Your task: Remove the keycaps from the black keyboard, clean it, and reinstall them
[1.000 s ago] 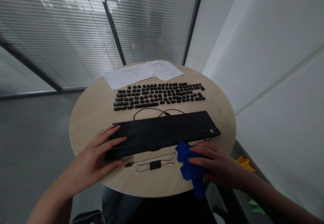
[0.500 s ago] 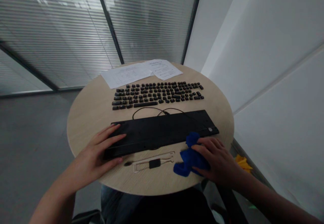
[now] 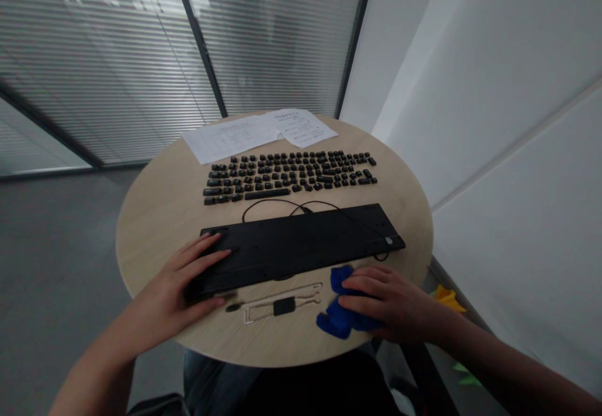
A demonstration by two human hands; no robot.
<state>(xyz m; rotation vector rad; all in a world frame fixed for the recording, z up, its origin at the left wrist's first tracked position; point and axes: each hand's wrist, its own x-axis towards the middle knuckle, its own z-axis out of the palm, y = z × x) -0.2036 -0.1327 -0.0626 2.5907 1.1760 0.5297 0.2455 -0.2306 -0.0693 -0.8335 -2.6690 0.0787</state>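
A black keyboard base (image 3: 301,243) with its keys taken off lies across a round wooden table (image 3: 155,215). My left hand (image 3: 181,284) rests on its left end, fingers stretched flat and thumb under the near edge. My right hand (image 3: 385,300) presses a crumpled blue cloth (image 3: 341,312) onto the table just in front of the base's right end, fingers curled over it. A wire keycap puller (image 3: 282,304) lies between my hands. Loose black keycaps (image 3: 289,174) are laid out in rows behind the base.
Two printed paper sheets (image 3: 256,132) lie at the table's far edge. The keyboard's thin black cable (image 3: 282,206) loops between the keycaps and the base. Glass partitions with blinds stand behind, a white wall at the right. Yellow and green objects (image 3: 446,300) lie on the floor at right.
My right hand gathered the blue cloth from hanging over the table's edge up onto the tabletop, then shifted it slightly left. My left hand stayed on the base.
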